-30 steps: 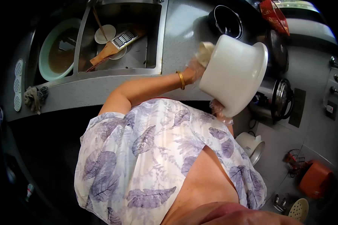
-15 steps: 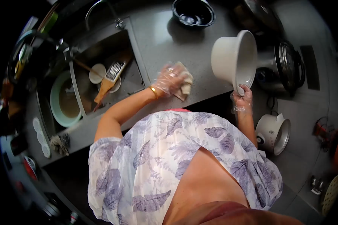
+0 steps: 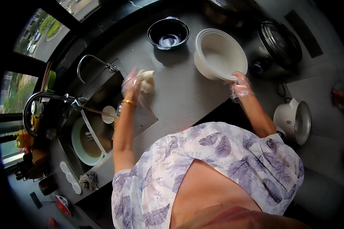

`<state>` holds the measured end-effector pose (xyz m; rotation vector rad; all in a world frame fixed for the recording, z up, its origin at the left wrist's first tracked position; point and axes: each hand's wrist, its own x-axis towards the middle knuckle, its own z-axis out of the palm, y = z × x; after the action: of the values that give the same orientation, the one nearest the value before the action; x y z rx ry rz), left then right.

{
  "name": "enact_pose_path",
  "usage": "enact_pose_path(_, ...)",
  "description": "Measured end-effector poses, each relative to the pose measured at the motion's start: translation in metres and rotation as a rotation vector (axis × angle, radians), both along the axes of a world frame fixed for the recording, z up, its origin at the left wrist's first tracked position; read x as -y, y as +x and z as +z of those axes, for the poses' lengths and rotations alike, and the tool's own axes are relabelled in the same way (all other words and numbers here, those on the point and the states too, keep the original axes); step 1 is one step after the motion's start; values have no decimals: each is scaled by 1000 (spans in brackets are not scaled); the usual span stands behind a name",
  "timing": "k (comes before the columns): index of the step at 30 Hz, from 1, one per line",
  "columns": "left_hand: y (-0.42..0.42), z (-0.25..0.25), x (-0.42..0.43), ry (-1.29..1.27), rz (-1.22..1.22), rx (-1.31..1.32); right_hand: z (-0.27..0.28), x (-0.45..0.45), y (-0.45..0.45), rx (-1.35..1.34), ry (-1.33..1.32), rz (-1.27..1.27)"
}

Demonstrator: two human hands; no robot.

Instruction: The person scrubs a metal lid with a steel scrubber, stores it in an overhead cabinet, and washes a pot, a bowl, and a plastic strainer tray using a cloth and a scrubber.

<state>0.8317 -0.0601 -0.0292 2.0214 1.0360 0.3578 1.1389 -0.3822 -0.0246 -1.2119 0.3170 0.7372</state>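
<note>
My left hand [image 3: 132, 83], in a clear plastic glove, holds a crumpled pale cloth [image 3: 147, 81] over the grey counter [image 3: 170, 95] beside the sink. In my right hand [image 3: 241, 84], also gloved, is the near rim of a white pot [image 3: 216, 57], fingers inside and thumb side partly hidden. The pot is tilted with its opening upward toward me, and its inside looks bare. A dark glossy bowl [image 3: 168, 33] stands on the counter between and beyond my hands.
Left of my left arm, a double sink [image 3: 143, 124] contains a pale green basin [image 3: 77, 147] and a white cup [image 3: 108, 114]; a faucet [image 3: 80, 70] arches over it. To the right stand a lidded metal cooker [image 3: 271, 42] and, lower, a white cooker pot [image 3: 292, 121].
My left hand has slid the cloth leftward and farther away, toward the sink edge. My right hand has turned the white pot from its side to more upright. The view has shifted too.
</note>
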Motion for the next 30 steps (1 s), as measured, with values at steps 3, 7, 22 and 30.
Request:
enact_pose_path(3, 45, 14, 6, -440, 93, 223, 9, -5, -3, 3, -30, -93)
enact_pose_path(7, 94, 59, -6, -811, 85, -50, 32, -9, -15, 80, -83, -9)
enact_pose_path(22, 126, 31, -53, -919, 27, 287, 46, -15, 3, 229, -67, -13)
enact_pose_path(30, 65, 76, -46, -734, 376, 409, 68, -84, 7, 179, 92, -129)
